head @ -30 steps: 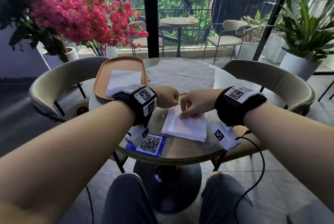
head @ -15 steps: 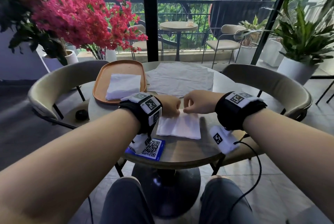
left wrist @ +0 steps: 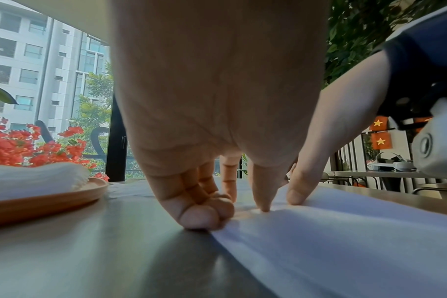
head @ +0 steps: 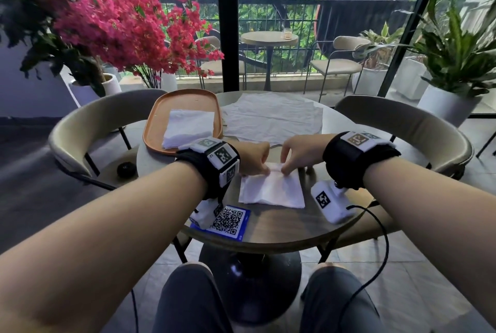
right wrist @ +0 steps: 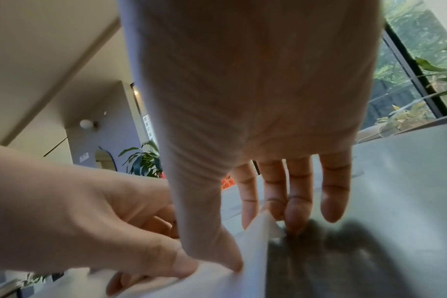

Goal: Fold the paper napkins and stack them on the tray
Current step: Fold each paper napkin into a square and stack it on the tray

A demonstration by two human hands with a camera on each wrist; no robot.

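A folded white napkin (head: 271, 190) lies on the round table (head: 281, 228) near me. My left hand (head: 264, 170) and right hand (head: 284, 170) meet at its far edge. In the left wrist view the left hand (left wrist: 235, 211) has curled fingers at the napkin (left wrist: 345, 242) edge and its thumb on top. The right hand (right wrist: 255, 242) pinches the lifted edge of the napkin (right wrist: 217, 282) between thumb and fingers. The orange tray (head: 158, 123) at the table's left holds a stack of folded napkins (head: 188, 128). Unfolded napkins (head: 271, 120) lie spread at the far side.
A blue QR card (head: 230, 221) lies at the table's near left edge. Beige chairs stand left (head: 88, 128) and right (head: 418, 123) of the table. Red flowers (head: 120, 29) rise behind the tray. A black cable (head: 383, 246) hangs from my right wrist.
The napkin has turned from skewed to square with the table's front. Both hands have shifted to its far edge and now hold it there close together.
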